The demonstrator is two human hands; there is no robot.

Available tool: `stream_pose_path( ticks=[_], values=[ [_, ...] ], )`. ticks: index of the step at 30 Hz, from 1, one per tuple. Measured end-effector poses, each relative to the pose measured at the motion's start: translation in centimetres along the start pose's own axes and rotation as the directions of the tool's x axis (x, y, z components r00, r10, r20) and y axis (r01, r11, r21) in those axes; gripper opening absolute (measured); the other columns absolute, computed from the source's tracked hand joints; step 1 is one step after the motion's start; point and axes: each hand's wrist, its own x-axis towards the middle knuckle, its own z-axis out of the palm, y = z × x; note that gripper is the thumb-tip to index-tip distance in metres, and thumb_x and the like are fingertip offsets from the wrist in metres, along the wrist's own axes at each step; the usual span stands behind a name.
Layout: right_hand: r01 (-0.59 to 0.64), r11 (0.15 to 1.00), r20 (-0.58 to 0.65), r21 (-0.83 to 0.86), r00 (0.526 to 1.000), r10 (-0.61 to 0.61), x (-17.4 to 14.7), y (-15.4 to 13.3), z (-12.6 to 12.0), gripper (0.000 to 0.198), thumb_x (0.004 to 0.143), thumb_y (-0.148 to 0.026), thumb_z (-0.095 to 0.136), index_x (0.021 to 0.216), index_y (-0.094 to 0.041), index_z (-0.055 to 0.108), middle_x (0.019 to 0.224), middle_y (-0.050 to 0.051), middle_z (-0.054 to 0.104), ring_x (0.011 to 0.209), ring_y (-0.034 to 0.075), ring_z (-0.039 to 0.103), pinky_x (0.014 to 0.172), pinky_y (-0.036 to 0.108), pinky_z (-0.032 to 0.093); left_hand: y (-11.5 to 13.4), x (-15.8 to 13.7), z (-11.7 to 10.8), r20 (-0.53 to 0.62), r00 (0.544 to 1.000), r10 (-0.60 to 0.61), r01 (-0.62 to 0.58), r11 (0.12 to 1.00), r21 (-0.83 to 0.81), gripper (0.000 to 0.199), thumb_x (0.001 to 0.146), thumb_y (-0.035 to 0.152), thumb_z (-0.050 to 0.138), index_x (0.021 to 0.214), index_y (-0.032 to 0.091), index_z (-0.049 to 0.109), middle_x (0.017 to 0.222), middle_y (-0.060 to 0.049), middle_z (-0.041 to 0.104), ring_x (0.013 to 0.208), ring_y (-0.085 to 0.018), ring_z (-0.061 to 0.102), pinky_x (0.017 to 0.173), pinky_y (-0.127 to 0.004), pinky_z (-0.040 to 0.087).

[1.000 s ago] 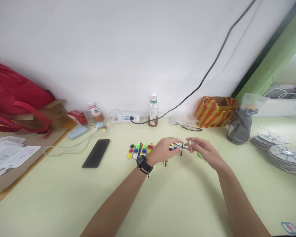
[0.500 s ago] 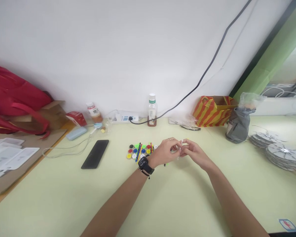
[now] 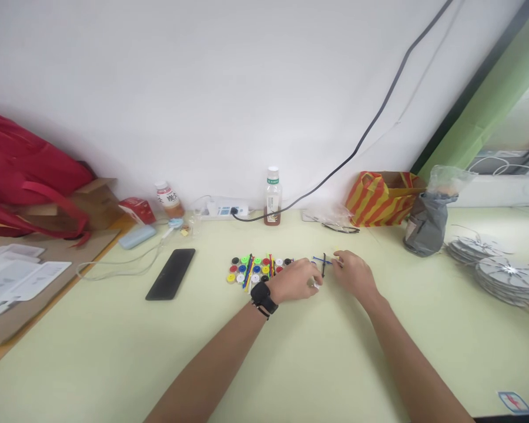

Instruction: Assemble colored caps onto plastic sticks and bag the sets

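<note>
In the head view, the worktop (image 3: 229, 352) runs back to a pale wall. Midway between its back and front edges, a blue stick (image 3: 318, 259) and a black stick (image 3: 324, 267) lie crossed between the hands. The right hand (image 3: 356, 275) is at the blue stick's right end, its grip nearly closed there; whether the fingers hold the stick, I cannot tell. The left hand (image 3: 295, 282), a black watch (image 3: 263, 295) at its wrist, has its fingers curled in, with a small pale piece (image 3: 316, 286) at the fingertips; I cannot tell whether that grip is shut on it.

Just to the left of this hand, coloured discs (image 3: 241, 279) lie in rows, with bundled coloured sticks (image 3: 249, 271) among them. Farther toward the worktop's left edge lies a black phone (image 3: 171, 274). Along the back edge stand a labelled bottle (image 3: 272, 202) and a red-and-yellow striped bag (image 3: 381, 200). A grey bag (image 3: 427, 226) stands beside the striped one, and stacked plates (image 3: 510, 282) sit farther right. A sticker (image 3: 514, 402) lies near the front edge, at the right.
</note>
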Motion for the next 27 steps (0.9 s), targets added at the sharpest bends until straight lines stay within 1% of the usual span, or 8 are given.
stream_pose_path(
  ticks=[4,7,11,16,19,21,23,27],
  values=[
    [0.062,0.994,0.018,-0.089,0.998,-0.060,-0.4,-1.1,0.5,0.020,0.096,-0.035,0.056,0.104,-0.021,0.068,0.099,0.010,0.073,0.099,0.027,0.066,0.077,0.034,0.045,-0.8,-0.3,-0.3,0.007,0.999,-0.053,0.053,0.997,0.053,0.010,0.084,0.021,0.070,0.092,0.022,0.074,0.102,-0.006,0.072,0.108,-0.024,0.063,0.095,-0.034,0.049],
    [0.069,0.992,0.028,-0.110,0.997,-0.066,-0.4,-1.8,0.8,0.019,0.094,-0.037,0.060,0.100,-0.021,0.067,0.100,0.011,0.071,0.097,0.027,0.065,0.075,0.034,0.044,-1.0,-0.4,-0.8,-0.005,0.998,-0.056,0.056,0.996,0.075,0.010,0.083,0.029,0.073,0.091,0.023,0.074,0.105,-0.005,0.070,0.109,-0.024,0.061,0.093,-0.033,0.050],
    [0.097,0.994,0.113,-0.040,0.989,-0.092,-0.3,-1.8,0.8,0.012,0.091,-0.021,0.057,0.098,-0.022,0.066,0.096,0.008,0.068,0.090,0.024,0.065,0.069,0.030,0.041,-0.9,-0.4,-1.4,-0.065,0.997,-0.033,0.042,0.989,0.144,0.021,0.083,0.036,0.076,0.098,0.023,0.073,0.114,-0.005,0.067,0.111,-0.025,0.058,0.093,-0.036,0.049],
    [0.191,0.973,0.201,0.131,0.956,-0.215,-0.4,-1.2,0.1,0.030,0.083,-0.007,0.051,0.104,-0.023,0.064,0.100,0.005,0.067,0.088,0.020,0.064,0.071,0.027,0.042,-0.9,-0.5,-2.0,-0.109,0.992,-0.071,0.097,0.960,0.262,0.025,0.088,0.036,0.069,0.108,0.021,0.072,0.109,-0.008,0.066,0.106,-0.027,0.056,0.092,-0.039,0.047],
    [0.203,0.967,0.231,0.152,0.944,-0.234,-0.6,-1.0,-0.2,0.031,0.079,-0.006,0.050,0.101,-0.024,0.064,0.101,0.003,0.065,0.081,0.017,0.063,0.071,0.027,0.043,-0.9,-0.5,-2.0,-0.096,0.992,-0.078,0.101,0.961,0.259,0.026,0.090,0.035,0.068,0.111,0.023,0.073,0.109,-0.007,0.068,0.104,-0.027,0.057,0.090,-0.039,0.046],
    [0.201,0.967,0.223,0.159,0.946,-0.233,-0.6,-1.0,-0.4,0.027,0.080,-0.008,0.052,0.099,-0.024,0.063,0.100,0.003,0.065,0.080,0.017,0.063,0.071,0.028,0.044,-0.9,-0.5,-1.9,-0.082,0.994,-0.072,0.090,0.966,0.240,0.027,0.088,0.037,0.070,0.112,0.024,0.075,0.113,-0.007,0.068,0.105,-0.027,0.057,0.091,-0.039,0.045],
    [0.193,0.965,0.195,0.177,0.954,-0.227,-0.5,-0.7,-0.6,0.020,0.083,-0.013,0.054,0.098,-0.024,0.062,0.097,0.003,0.066,0.083,0.019,0.064,0.071,0.028,0.045,-0.9,-0.4,-1.8,-0.070,0.995,-0.067,0.081,0.973,0.218,0.024,0.087,0.038,0.073,0.106,0.024,0.077,0.114,-0.007,0.068,0.106,-0.027,0.057,0.092,-0.039,0.045],
    [0.146,0.967,0.023,0.207,0.988,-0.154,0.3,0.9,-1.4,0.012,0.090,-0.028,0.055,0.097,-0.023,0.063,0.095,0.006,0.070,0.083,0.021,0.065,0.072,0.031,0.047,-1.1,-0.3,-1.7,-0.053,0.997,-0.049,0.057,0.982,0.179,0.009,0.084,0.030,0.075,0.089,0.023,0.077,0.112,-0.006,0.069,0.106,-0.027,0.056,0.092,-0.039,0.044]
  ],
)
